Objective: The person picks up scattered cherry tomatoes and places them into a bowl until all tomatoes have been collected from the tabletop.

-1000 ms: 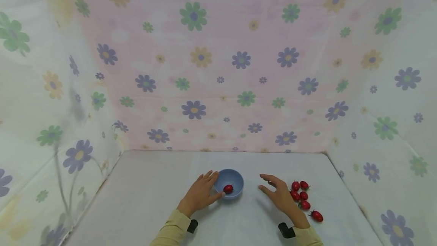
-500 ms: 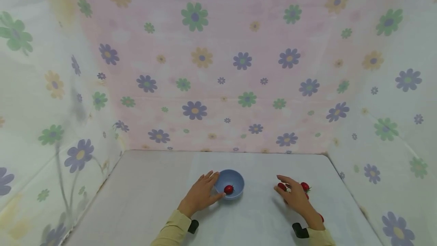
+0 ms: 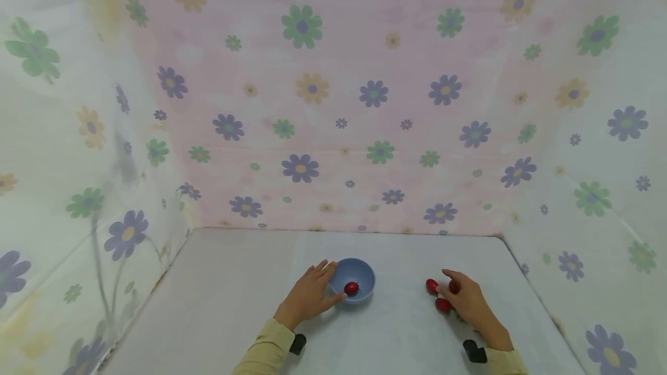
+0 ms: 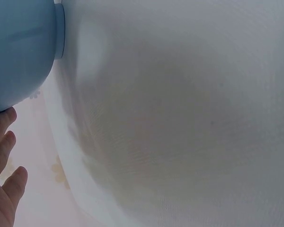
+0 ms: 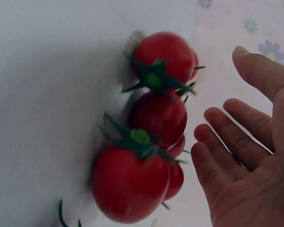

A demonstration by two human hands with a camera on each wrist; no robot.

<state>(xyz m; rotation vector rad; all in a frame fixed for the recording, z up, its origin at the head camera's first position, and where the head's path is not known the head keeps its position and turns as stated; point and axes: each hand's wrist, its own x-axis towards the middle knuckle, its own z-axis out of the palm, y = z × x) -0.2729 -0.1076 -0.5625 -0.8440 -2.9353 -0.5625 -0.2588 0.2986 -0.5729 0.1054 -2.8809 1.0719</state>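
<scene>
A blue bowl [image 3: 366, 278] stands on the table with one red cherry tomato [image 3: 351, 289] in it. My left hand [image 3: 307, 297] lies along the bowl's left side, fingertips at the rim and thumb by its near edge. In the left wrist view the fingers [image 4: 2, 153] are extended, one touching the bowl's rim. Over on the right, my right hand [image 3: 471, 302] is over a cluster of cherry tomatoes [image 3: 443, 305], partly hiding it. The right wrist view shows thumb and fingers [image 5: 236, 142] spread beside the green-stemmed tomatoes [image 5: 130, 184], holding none.
The white table [image 3: 250, 271] meets a pink flowered cloth wall [image 3: 333, 178] at the back. Similar flowered cloth walls rise at the left and right sides. A black wrist device [image 3: 475, 351] sits at the right sleeve.
My right hand has moved rightward, from left of the tomatoes to over them, covering several. My left hand stays at the bowl.
</scene>
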